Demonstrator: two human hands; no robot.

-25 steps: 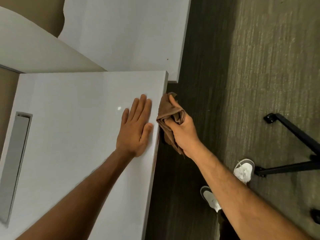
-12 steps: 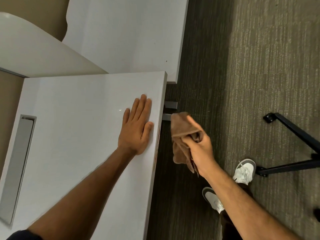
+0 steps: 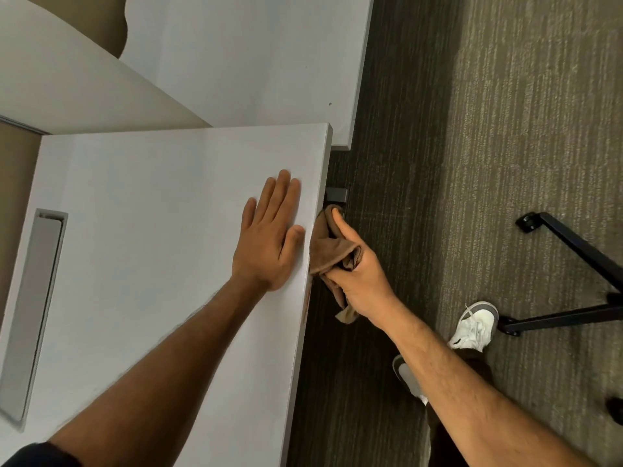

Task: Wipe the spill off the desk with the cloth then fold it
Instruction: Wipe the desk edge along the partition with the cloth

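A white desk [image 3: 151, 230] fills the left of the head view. My left hand [image 3: 269, 237] lies flat on it, palm down, fingers together, close to the right edge. My right hand [image 3: 357, 271] grips a bunched brown cloth [image 3: 328, 252] just off that edge, and the cloth presses against the desk's side. A loose corner of the cloth hangs below my right wrist. No spill shows on the desk top; a faint reddish streak marks the desk's edge [image 3: 306, 298] below the cloth.
A grey cable slot [image 3: 37, 308] is set into the desk at the left. A second white desk [image 3: 253, 62] stands beyond. Dark carpet [image 3: 505, 163] lies to the right, with black chair legs [image 3: 573, 251] and my white shoes [image 3: 472, 326].
My right hand with the cloth dropped away from the desk edge half a second ago, then came back up against it. My left hand has stayed flat on the desk.
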